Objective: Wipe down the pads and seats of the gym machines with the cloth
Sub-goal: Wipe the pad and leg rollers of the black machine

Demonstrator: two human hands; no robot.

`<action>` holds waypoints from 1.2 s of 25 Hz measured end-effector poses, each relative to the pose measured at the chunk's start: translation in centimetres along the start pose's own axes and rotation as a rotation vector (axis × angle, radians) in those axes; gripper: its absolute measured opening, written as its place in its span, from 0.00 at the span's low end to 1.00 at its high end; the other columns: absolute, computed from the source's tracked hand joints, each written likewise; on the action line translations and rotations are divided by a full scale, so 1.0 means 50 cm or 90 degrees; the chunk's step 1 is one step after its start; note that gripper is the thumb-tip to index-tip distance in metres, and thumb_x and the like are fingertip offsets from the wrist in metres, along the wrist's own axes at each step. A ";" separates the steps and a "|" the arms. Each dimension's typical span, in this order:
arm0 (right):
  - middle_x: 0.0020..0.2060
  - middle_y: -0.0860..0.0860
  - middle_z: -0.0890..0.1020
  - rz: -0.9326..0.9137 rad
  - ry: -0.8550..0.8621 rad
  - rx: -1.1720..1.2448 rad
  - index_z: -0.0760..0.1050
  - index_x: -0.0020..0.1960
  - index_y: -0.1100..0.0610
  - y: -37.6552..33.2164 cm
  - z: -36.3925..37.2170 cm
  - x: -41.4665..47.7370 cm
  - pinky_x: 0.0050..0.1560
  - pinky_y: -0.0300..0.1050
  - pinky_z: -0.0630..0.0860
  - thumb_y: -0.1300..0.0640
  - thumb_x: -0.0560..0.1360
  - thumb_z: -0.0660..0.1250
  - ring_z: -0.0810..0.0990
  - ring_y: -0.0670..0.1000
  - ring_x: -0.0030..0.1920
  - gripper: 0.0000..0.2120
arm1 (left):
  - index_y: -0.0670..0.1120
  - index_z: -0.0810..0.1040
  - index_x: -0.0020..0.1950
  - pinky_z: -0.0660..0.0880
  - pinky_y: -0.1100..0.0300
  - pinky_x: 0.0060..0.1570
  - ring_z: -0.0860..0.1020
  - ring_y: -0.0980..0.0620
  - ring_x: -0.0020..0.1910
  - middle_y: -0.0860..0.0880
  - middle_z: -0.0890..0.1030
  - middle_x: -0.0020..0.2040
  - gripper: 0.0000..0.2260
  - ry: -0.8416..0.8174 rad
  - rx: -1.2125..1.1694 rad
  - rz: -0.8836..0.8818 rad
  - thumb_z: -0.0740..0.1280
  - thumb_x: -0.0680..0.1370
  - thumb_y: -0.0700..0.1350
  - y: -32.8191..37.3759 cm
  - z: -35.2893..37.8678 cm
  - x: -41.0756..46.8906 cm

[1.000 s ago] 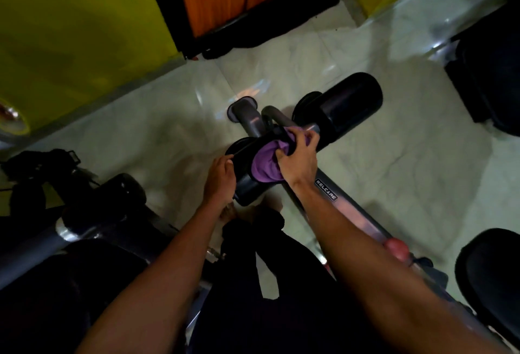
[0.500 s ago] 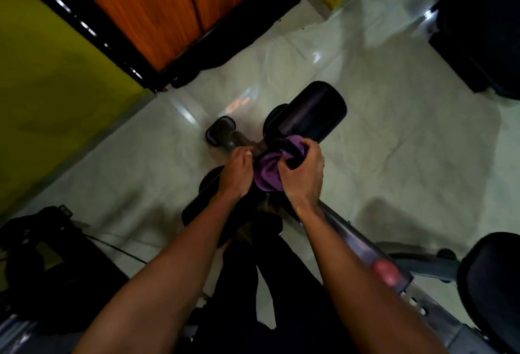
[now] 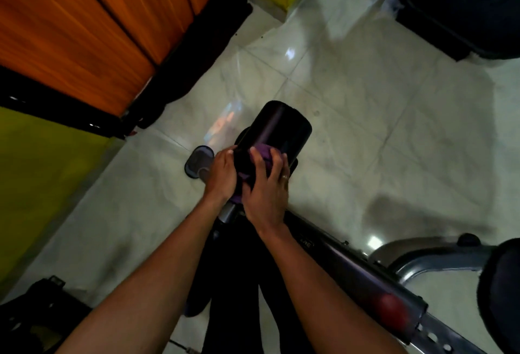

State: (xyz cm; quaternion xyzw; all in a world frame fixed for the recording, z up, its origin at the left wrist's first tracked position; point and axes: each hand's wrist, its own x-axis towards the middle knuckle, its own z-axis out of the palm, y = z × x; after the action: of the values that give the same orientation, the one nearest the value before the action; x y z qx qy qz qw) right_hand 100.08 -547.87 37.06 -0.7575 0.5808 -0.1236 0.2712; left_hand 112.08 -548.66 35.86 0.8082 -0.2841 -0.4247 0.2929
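Roughly mid-frame in the head view, holds a black roller pad (image 3: 278,128) by its left flank with the left hand (image 3: 222,175), fingers curled round the edge. Clamps a bunched purple cloth (image 3: 264,156) against the pad's near end with the right hand (image 3: 267,194), thumb and fingers wrapped over the fabric; a ring (image 3: 284,176) on one finger. Hands close together, one on either side of the pad; cannot tell whether touching each other. Below the hands, a dark machine bar (image 3: 351,266) slanting toward the lower right of the frame, a red knob (image 3: 389,308) on it near the bottom. Just left of the left hand, a round end cap (image 3: 197,161) above the pale tiled floor (image 3: 380,128). At the right edge, part of a black seat pad (image 3: 503,283). Upper left of the frame, an orange door (image 3: 84,21); beneath it, at the left edge, a yellow-green wall (image 3: 36,170).
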 end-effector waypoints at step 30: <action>0.74 0.53 0.65 0.300 0.279 0.344 0.61 0.79 0.48 0.034 0.006 0.058 0.74 0.54 0.67 0.59 0.75 0.62 0.69 0.56 0.73 0.33 | 0.42 0.66 0.77 0.63 0.55 0.74 0.68 0.46 0.74 0.43 0.70 0.74 0.19 -0.118 -0.163 -0.023 0.51 0.87 0.43 -0.028 0.031 0.093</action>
State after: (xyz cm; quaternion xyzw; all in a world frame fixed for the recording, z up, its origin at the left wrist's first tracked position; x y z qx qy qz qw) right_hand 99.70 -550.85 35.51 -0.4613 0.7288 -0.3644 0.3511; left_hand 113.27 -551.37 31.74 0.7266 -0.2392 -0.5351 0.3585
